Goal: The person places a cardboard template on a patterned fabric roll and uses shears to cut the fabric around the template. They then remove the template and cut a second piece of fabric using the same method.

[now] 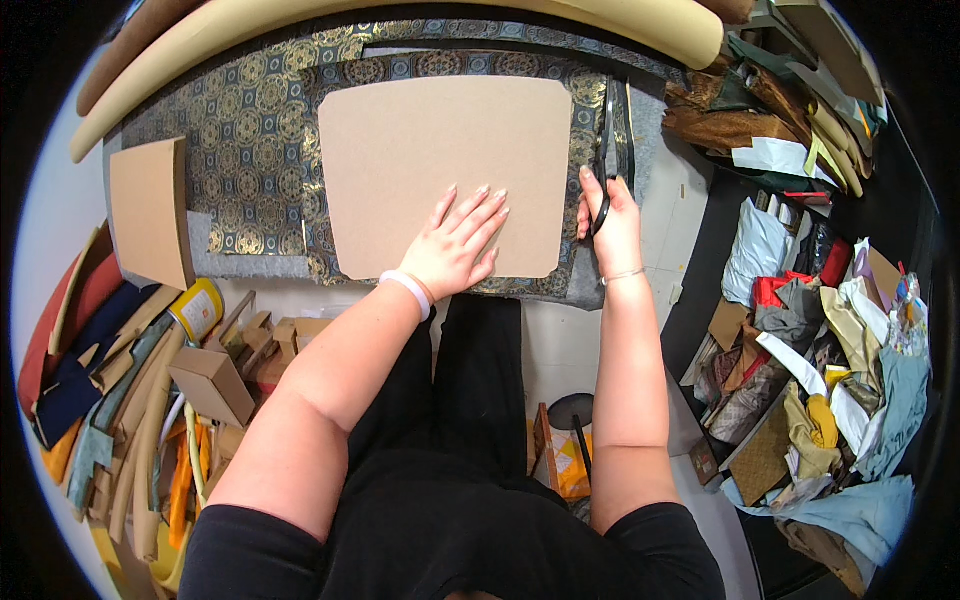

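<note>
A tan board [440, 140] with clipped corners lies flat on a dark blue and gold patterned fabric [250, 130]. My left hand [458, 245] rests on the board's lower part, fingers spread, holding nothing. In my right hand [612, 225] is a pair of black-handled scissors [604, 150], its blades pointing away from me beside the board's right edge. The fabric's right margin shows a cut strip [624, 130] next to the blades. A bracelet circles each wrist.
Long cream rolls [400, 15] line the table's far edge. A cardboard piece [150, 215] sits at the left. Rolled materials [140, 430] and a yellow-white can [198, 308] fill the lower left. Fabric scraps [830, 400] and a white bag [755, 250] are heaped at the right.
</note>
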